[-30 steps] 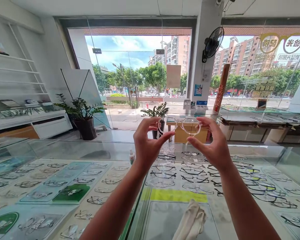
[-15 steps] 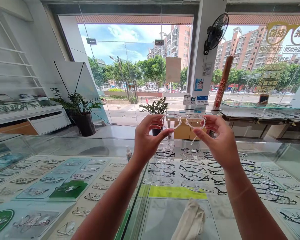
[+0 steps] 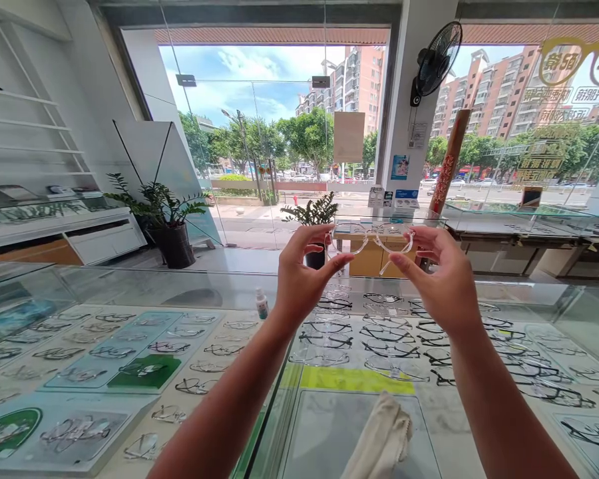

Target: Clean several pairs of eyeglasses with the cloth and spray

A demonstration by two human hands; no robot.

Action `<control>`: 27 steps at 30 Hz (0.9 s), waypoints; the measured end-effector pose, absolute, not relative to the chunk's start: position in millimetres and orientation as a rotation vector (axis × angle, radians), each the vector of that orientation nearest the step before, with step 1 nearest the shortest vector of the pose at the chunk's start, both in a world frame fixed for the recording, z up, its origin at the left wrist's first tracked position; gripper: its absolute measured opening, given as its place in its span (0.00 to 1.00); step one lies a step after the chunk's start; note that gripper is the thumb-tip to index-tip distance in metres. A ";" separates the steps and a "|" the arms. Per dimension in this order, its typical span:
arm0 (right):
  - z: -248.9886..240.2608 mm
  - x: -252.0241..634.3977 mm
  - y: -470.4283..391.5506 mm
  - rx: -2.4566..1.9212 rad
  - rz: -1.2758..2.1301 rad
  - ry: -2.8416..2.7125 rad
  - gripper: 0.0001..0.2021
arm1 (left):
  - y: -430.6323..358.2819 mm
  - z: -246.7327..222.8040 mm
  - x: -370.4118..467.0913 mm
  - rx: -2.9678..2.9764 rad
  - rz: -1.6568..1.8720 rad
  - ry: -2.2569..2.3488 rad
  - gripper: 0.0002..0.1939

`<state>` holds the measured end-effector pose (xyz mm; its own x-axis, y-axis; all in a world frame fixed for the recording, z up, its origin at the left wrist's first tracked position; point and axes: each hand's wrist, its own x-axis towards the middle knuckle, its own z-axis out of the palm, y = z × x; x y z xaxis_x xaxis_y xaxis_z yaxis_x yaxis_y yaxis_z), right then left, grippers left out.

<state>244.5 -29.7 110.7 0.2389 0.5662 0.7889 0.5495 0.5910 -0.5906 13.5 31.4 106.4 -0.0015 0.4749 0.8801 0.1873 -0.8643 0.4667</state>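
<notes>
A pair of clear-framed eyeglasses (image 3: 350, 253) is held up above the glass counter, lenses side by side and facing the window. My left hand (image 3: 303, 269) pinches the left rim between thumb and fingers. At the other end, my right hand (image 3: 436, 269) grips the right rim the same way. One temple arm hangs down behind the lenses near my right thumb. A crumpled beige cloth (image 3: 382, 436) lies on the counter below and between my forearms. Left of my left wrist stands a small white spray bottle (image 3: 262, 304).
Rows of eyeglasses (image 3: 389, 332) fill the glass display counter (image 3: 219, 279) under and around my arms. Potted plants (image 3: 172, 233) stand beyond it, before a large window. A black fan (image 3: 436, 60) hangs on the pillar.
The view has shifted slightly, so hands and eyeglasses appear a little farther right. The eyeglasses have tilted a bit, and the bright reflections on the lenses are gone. Both hands keep their hold.
</notes>
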 end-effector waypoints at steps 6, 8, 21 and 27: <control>110.6 247.3 -29.6 -1.076 -0.044 -1.443 0.27 | 29.6 105.4 15.7 2.106 2.026 0.766 0.27; 111.1 248.8 -29.7 -1.088 -0.046 -1.454 0.27 | 29.2 106.5 13.9 2.113 2.002 0.761 0.27; 112.3 254.7 -29.6 -1.095 -0.039 -1.507 0.29 | 22.4 114.1 6.6 2.166 1.966 0.747 0.28; 113.1 254.7 -30.6 -1.089 -0.097 -1.512 0.27 | 24.6 114.6 5.5 2.162 1.906 0.775 0.28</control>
<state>254.7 -30.6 113.1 0.1486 0.5606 0.8147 0.6604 0.5569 -0.5037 5.5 24.6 114.6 0.0553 0.4740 0.8788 0.2741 -0.8535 0.4432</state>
